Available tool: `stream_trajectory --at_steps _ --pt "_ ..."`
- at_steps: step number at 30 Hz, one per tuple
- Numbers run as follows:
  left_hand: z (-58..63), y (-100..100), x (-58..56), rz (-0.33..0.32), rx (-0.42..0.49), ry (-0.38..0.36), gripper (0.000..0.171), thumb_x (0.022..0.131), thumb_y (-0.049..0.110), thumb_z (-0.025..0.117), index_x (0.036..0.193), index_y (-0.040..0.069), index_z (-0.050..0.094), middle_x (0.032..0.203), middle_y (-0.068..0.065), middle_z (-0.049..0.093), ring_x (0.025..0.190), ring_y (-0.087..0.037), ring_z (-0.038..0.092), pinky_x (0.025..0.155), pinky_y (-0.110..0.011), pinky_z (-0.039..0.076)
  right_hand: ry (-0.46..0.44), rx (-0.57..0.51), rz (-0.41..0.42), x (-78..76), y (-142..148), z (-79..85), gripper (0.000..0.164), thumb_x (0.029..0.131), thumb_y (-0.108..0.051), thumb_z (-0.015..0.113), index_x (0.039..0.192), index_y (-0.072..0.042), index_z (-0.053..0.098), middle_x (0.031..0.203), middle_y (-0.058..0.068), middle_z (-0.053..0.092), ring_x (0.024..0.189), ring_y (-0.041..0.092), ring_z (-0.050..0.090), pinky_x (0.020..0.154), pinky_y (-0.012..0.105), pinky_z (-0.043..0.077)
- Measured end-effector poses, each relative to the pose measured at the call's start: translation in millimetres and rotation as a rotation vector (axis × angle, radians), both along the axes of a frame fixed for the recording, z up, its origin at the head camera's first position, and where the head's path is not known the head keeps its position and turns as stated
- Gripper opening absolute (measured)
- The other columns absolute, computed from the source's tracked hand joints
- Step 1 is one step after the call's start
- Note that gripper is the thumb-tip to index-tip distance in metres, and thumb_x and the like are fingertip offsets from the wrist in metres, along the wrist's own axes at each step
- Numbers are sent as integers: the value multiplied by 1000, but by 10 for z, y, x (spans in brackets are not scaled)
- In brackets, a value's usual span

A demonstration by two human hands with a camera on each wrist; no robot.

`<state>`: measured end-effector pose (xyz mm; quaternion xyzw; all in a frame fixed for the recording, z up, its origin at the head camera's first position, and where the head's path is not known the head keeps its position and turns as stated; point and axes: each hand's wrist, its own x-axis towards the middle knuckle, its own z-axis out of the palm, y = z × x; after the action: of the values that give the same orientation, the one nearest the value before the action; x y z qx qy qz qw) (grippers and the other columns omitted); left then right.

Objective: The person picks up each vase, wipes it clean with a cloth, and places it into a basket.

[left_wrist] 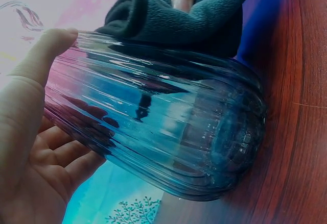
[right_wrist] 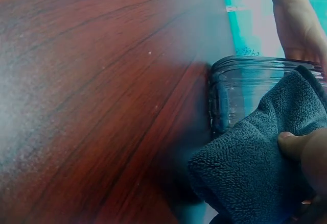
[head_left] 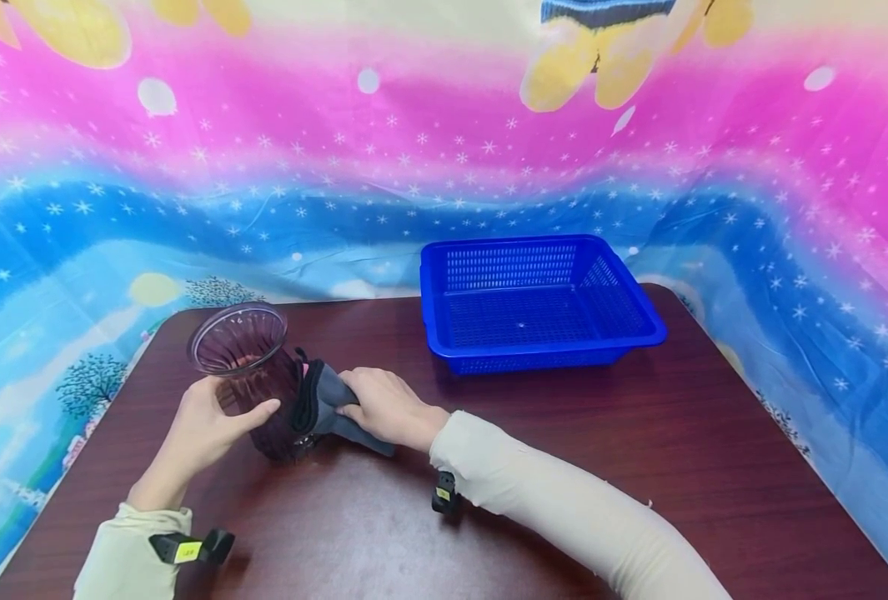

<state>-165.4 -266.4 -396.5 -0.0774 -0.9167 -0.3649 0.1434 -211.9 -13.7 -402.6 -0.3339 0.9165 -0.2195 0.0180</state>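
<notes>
A purple-tinted ribbed glass vase (head_left: 263,392) with a flared rim stands near the table's left side, leaning a little in the head view. My left hand (head_left: 209,425) grips it below the rim, thumb on the near side and fingers round the far side. In my right hand (head_left: 391,406) is a folded grey cloth (head_left: 331,408), pinched between thumb and fingers and pressed against the vase's right side. The left wrist view shows the cloth (left_wrist: 189,20) lying along the glass wall (left_wrist: 153,112). The right fingers are partly hidden behind the cloth (right_wrist: 250,157).
A blue plastic basket (head_left: 541,333) with perforated walls stands at the back right of the dark wooden table (head_left: 601,433). A printed pink and blue curtain (head_left: 444,150) hangs around the table's back and sides.
</notes>
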Motion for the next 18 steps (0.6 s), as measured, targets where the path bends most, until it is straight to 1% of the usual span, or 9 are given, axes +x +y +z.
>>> stream_trajectory --at_steps 8,14,18 --pt "-7 -3 -8 -15 -2 18 49 82 22 83 124 3 65 112 -22 73 89 23 48 75 -6 45 -10 56 9 5 11 -47 16 95 -27 71 106 -15 69 87 -6 64 76 9 55 66 23 44" --pt "-4 -3 -4 -13 -6 16 50 83 24 83 125 3 65 113 -22 73 91 25 46 76 -3 42 -13 103 13 20 29 -60 20 95 -27 71 111 -14 69 91 -3 67 77 9 57 68 25 48" --pt "-4 -3 -5 -11 -5 12 50 83 24 83 125 3 65 114 -22 73 91 24 46 76 -3 42 -6 121 12 17 28 -81 20 94 -26 72 109 -14 70 91 -3 68 78 9 58 69 27 49"
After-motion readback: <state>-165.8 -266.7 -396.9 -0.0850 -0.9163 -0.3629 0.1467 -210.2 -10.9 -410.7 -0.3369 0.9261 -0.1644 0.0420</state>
